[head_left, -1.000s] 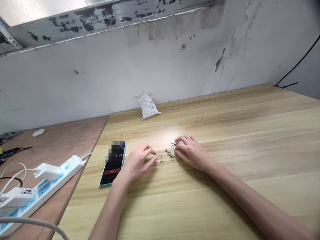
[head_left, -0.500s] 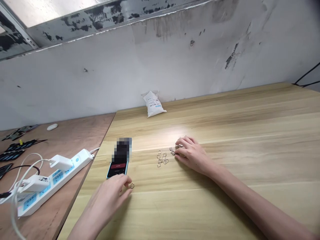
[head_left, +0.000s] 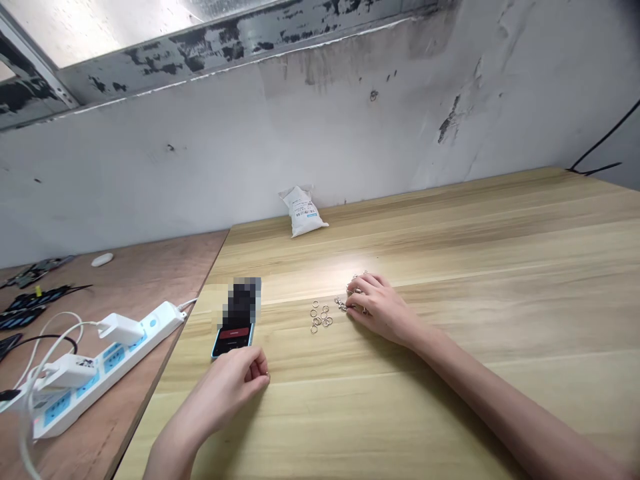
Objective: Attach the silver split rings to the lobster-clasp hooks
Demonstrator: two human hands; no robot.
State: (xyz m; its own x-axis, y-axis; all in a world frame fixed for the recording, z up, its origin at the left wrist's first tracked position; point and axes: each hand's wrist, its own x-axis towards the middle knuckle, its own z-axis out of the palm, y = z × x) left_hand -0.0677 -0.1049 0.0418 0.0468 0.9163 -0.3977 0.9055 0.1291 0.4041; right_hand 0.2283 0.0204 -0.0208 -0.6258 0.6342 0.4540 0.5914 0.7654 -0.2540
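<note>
My left hand (head_left: 225,387) is closed in a pinch just below the phone. A metal ring is at its fingertips, now mostly hidden, with only a small glint (head_left: 269,376) showing. My right hand (head_left: 380,308) lies over a small heap of metal pieces, its fingers curled down among them. By its thumb and forefinger is a silvery metal clasp (head_left: 341,304); the fingers cover most of the heap. Left of that, several loose metal rings (head_left: 320,316) lie in a loose group on the wooden table (head_left: 450,267).
A phone (head_left: 240,317) with a blue edge lies near the table's left side. A white packet (head_left: 304,212) stands against the wall. On the brown table to the left are a power strip (head_left: 113,360) with plugged chargers, cables and a white oval object (head_left: 103,260).
My left hand has turned slightly, and the ring that showed at its fingertips is now mostly hidden. My right hand stays on the heap. The view has shifted a little.
</note>
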